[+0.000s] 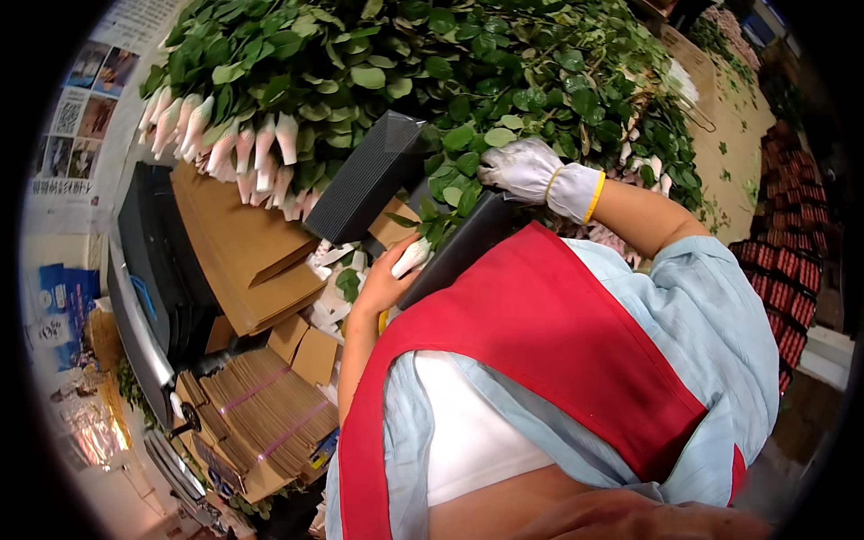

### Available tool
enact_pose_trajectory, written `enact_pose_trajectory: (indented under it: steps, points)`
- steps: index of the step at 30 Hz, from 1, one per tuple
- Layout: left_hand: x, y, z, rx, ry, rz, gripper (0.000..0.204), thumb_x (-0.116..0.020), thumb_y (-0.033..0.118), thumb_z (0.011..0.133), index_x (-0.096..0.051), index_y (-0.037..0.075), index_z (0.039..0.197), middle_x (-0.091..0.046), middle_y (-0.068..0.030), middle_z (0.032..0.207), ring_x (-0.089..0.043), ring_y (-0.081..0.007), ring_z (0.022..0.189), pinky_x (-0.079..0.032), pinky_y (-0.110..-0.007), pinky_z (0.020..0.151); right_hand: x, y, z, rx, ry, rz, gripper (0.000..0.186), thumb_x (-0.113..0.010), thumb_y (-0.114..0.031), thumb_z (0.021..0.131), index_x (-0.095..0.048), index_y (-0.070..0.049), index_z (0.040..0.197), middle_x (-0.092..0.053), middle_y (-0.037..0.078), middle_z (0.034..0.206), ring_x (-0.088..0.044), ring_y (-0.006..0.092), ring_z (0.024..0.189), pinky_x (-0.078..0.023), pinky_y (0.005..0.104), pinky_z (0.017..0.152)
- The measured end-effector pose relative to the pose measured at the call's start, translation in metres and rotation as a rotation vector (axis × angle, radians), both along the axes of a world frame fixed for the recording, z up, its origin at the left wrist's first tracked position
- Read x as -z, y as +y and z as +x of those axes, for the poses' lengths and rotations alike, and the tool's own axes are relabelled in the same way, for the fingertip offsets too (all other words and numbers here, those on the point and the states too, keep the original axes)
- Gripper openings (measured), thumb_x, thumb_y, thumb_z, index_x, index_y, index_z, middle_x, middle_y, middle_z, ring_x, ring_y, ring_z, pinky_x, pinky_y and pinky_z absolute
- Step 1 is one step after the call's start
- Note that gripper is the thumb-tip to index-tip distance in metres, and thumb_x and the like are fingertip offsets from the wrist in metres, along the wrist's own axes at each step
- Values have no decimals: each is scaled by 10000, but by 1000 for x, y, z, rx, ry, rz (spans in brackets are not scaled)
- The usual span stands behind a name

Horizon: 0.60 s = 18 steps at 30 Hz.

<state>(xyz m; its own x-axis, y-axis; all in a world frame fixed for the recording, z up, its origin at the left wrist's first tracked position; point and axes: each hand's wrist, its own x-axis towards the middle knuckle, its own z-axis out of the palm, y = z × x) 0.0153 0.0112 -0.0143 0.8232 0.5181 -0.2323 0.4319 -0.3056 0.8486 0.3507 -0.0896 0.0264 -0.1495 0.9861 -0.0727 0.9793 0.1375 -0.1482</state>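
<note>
Red apron [540,342] lay nearest, worn over a light blue shirt [720,306], filling the space below and to the right of the left grip. Beyond both grips spread a heap of leafy green stems [405,72], its foliage coming right up to the right hand [524,171]. Brown cardboard sheets [229,243] overlapped well to the left of the left grip, with dark upright panels [162,261] farther out on that side. Below and left of the same grip sat folded brown cartons [261,414], bundled with pink straps. Above the left grip, slightly to its left, a dark ridged box [364,175] was tilted. A smooth black board [472,236] ran slantwise between the two grips. Several pale pink tapered heads [244,148] hung from the heap, up and left of the left grip.

Right hand wore a whitish glove with a yellow hem, fingers curled at the leaves near the board's upper end; could not tell whether they were clamped on a stem. Left hand [385,281], bare, was closed on a white tapered head [411,258], which sat at its fingers with a few green leaves [438,225] just above.
</note>
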Motion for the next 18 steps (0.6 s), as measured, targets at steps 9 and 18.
enact_pose_trajectory:
  steps: [9, 18]
  points:
    - [-5, -8, -3, -116, -89, 3, 390, -661, -2, 867, -628, 28, 1255, -620, -76, 1248, -607, -169, 1034, -460, -297, 928, -74, -11, 6, 110, -59, -88, 204, -534, -254, 881, -638, -177, 1038, -656, 97, 992, -656, 314, 921, -541, 433, 754]
    - [8, 21, -2, 183, 92, 224, 382, -687, 136, 858, -672, 144, 1240, -559, -178, 1272, -442, -345, 1229, -373, -403, 1063, 16, -3, 0, -34, 10, -258, 239, -565, -206, 889, -667, -138, 1095, -698, 122, 983, -686, 315, 924, -570, 419, 780]
